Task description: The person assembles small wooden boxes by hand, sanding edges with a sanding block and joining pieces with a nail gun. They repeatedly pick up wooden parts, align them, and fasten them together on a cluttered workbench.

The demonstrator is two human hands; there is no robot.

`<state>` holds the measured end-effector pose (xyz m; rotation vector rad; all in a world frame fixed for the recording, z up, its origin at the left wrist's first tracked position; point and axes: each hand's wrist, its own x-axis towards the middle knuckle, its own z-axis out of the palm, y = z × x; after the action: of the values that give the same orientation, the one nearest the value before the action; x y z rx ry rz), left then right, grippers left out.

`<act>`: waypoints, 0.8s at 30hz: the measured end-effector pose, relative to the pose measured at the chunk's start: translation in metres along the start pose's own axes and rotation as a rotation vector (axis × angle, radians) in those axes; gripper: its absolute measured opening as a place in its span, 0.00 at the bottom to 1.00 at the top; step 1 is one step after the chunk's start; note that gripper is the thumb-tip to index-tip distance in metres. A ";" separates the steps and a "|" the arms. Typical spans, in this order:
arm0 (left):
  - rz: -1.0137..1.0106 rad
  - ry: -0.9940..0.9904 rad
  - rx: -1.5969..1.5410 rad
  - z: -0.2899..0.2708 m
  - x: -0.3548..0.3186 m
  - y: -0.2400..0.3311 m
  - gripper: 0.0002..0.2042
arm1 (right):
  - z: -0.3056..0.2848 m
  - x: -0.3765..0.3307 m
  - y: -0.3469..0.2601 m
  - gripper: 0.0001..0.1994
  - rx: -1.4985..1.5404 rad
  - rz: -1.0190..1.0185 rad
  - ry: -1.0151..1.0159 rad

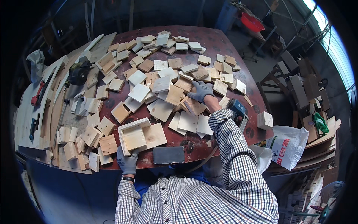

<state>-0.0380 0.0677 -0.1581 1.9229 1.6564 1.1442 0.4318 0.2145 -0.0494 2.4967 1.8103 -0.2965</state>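
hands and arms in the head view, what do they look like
The left hand and right hand wear grey gloves. The sleeves are white with a dark check, and a dark band circles the left wrist.

In the head view, the left grip (pixel 127 160), in a gray glove, holds the lower edge of a wooden piece with raised sides (pixel 135 139), beside a square board (pixel 155 136). The gray-gloved right grip (pixel 202 92) reaches into the heap of wooden blocks (pixel 162 84) spread over the dark red desk (pixel 254 93). A blue power tool (pixel 237 107) stands just beside the right forearm; a dark gray rectangular pad (pixel 168 155) lies at the near edge. Long planks (pixel 56 123) lie leftward, bearing a yellow-and-black power tool (pixel 79 72). A white sack (pixel 289 147) sits beyond the right corner.
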 end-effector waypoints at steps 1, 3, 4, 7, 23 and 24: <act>-0.023 -0.009 -0.003 -0.002 0.000 0.002 0.37 | -0.002 0.002 0.000 0.42 -0.008 -0.008 -0.019; -0.013 0.009 -0.018 -0.003 0.000 0.002 0.37 | -0.003 0.012 0.010 0.40 -0.019 -0.018 -0.057; -0.018 0.005 -0.027 -0.002 0.000 0.005 0.36 | 0.003 0.020 0.026 0.33 0.090 -0.046 0.037; 0.015 -0.034 -0.054 0.011 0.007 0.010 0.36 | 0.024 0.048 0.119 0.23 0.563 -0.095 0.081; -0.039 -0.015 -0.038 0.003 0.001 0.000 0.38 | -0.008 -0.008 0.061 0.55 -0.010 -0.083 -0.218; -0.034 -0.007 -0.043 0.001 0.001 0.003 0.38 | -0.007 -0.007 0.058 0.54 -0.036 -0.113 -0.206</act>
<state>-0.0348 0.0682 -0.1561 1.8629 1.6409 1.1495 0.4855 0.1902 -0.0455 2.2495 1.8582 -0.5005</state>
